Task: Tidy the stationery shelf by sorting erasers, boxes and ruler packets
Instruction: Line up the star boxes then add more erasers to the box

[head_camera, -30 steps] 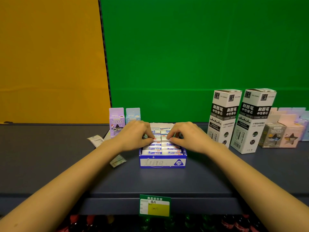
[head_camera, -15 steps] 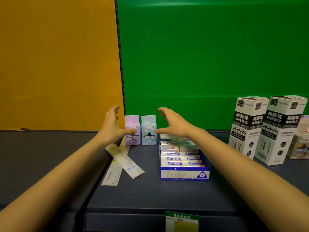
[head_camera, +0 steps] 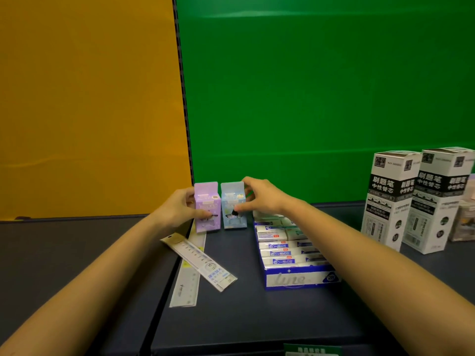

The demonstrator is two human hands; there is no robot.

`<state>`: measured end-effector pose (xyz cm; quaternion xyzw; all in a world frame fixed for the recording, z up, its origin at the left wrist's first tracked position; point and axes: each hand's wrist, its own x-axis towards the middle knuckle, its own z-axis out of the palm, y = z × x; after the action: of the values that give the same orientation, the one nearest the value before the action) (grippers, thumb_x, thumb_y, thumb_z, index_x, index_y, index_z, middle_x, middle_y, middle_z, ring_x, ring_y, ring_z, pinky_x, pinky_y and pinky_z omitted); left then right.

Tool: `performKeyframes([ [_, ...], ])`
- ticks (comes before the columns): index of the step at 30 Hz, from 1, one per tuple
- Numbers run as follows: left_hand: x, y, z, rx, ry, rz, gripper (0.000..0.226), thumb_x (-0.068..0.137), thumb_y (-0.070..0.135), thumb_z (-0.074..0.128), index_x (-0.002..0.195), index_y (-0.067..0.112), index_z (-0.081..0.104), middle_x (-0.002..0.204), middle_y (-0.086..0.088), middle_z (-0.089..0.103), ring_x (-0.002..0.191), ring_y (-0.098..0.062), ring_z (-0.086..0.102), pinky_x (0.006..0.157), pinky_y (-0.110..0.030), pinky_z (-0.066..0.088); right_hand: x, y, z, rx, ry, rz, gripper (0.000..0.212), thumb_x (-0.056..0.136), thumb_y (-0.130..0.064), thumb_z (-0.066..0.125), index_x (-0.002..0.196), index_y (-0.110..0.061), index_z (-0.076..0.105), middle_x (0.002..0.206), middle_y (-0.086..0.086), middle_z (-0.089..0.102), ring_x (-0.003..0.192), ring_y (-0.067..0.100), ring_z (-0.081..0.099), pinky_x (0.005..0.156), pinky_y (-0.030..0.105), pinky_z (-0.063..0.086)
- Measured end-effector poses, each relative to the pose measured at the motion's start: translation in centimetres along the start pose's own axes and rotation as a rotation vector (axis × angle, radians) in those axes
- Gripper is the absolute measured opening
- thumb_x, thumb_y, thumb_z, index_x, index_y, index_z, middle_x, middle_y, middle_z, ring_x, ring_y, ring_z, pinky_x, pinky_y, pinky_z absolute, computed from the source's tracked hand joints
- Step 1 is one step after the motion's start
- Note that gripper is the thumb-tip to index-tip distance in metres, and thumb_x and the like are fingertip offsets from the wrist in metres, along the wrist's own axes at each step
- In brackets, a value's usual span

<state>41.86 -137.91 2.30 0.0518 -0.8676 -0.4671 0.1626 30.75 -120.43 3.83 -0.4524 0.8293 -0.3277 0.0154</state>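
Note:
Two small upright boxes stand side by side at the back of the dark shelf: a purple box (head_camera: 207,209) and a light blue box (head_camera: 233,206). My left hand (head_camera: 180,206) grips the purple box, thumb across its front. My right hand (head_camera: 259,195) grips the blue box, thumb on its front and fingers over its top right. To the right lies a blue tray of erasers (head_camera: 295,278), filled in rows. Two ruler packets (head_camera: 200,260) lie crossed in front of the purple box.
Two tall black-and-white refill boxes (head_camera: 390,199) stand at the right, with smaller pale boxes (head_camera: 462,222) behind them. A seam between shelf sections (head_camera: 164,291) runs under the rulers. A green price tag (head_camera: 312,350) hangs on the front edge.
Both hands left the eraser tray, rose open, then closed onto the two small boxes: left on purple, right on blue. The view shifted left, revealing the ruler packets.

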Motion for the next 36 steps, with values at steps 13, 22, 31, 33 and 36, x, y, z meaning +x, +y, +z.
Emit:
performKeyframes([
  [13, -6.5, 10.1, 1.4, -0.062, 0.003, 0.252, 0.027, 0.075, 0.014, 0.069, 0.094, 0.031, 0.065, 0.079, 0.021, 0.074, 0.074, 0.003, 0.067, 0.059, -0.009, 0.051, -13.0, -1.3, -8.0, 0.424, 0.267, -0.037, 0.027, 0.084, -0.023, 0.064, 0.108, -0.018, 0.053, 0.115, 0.017, 0.06, 0.098, 0.015, 0.061, 0.08, 0.024, 0.056],
  [22, -11.2, 15.5, 13.0, -0.243, -0.106, 0.235, 0.044, 0.06, 0.017, 0.082, 0.1, 0.015, 0.062, 0.084, 0.008, 0.076, 0.068, -0.006, 0.069, 0.063, -0.014, 0.056, -28.7, 4.6, -14.7, 0.418, 0.327, 0.122, 0.02, 0.083, -0.023, 0.063, 0.101, -0.025, 0.055, 0.104, 0.008, 0.063, 0.088, 0.01, 0.062, 0.072, 0.02, 0.056],
  [31, -12.8, 21.0, 28.2, -0.244, -0.176, 0.244, 0.03, 0.073, 0.002, 0.071, 0.095, 0.018, 0.059, 0.082, 0.002, 0.074, 0.08, -0.019, 0.066, 0.067, -0.02, 0.056, -41.6, 11.8, -20.7, 0.32, 0.373, 0.262, 0.026, 0.083, -0.024, 0.064, 0.108, -0.022, 0.056, 0.115, 0.023, 0.061, 0.09, 0.021, 0.063, 0.069, 0.017, 0.055],
  [33, -13.0, 21.9, 29.3, -0.251, -0.202, 0.229, 0.032, 0.075, 0.004, 0.07, 0.105, 0.012, 0.059, 0.093, -0.008, 0.072, 0.085, -0.023, 0.063, 0.064, -0.018, 0.054, -42.4, 12.7, -21.2, 0.325, 0.381, 0.297, 0.028, 0.083, -0.027, 0.064, 0.109, -0.022, 0.055, 0.116, 0.024, 0.059, 0.093, 0.025, 0.062, 0.073, 0.022, 0.053],
  [36, -12.2, 22.9, 31.4, -0.234, -0.233, 0.212, 0.03, 0.076, 0.008, 0.07, 0.105, 0.012, 0.059, 0.098, -0.013, 0.069, 0.083, -0.02, 0.065, 0.061, -0.016, 0.053, -43.6, 13.7, -22.8, 0.311, 0.408, 0.314, 0.022, 0.083, -0.024, 0.064, 0.103, -0.024, 0.055, 0.115, 0.023, 0.061, 0.083, 0.015, 0.059, 0.062, 0.015, 0.051],
])
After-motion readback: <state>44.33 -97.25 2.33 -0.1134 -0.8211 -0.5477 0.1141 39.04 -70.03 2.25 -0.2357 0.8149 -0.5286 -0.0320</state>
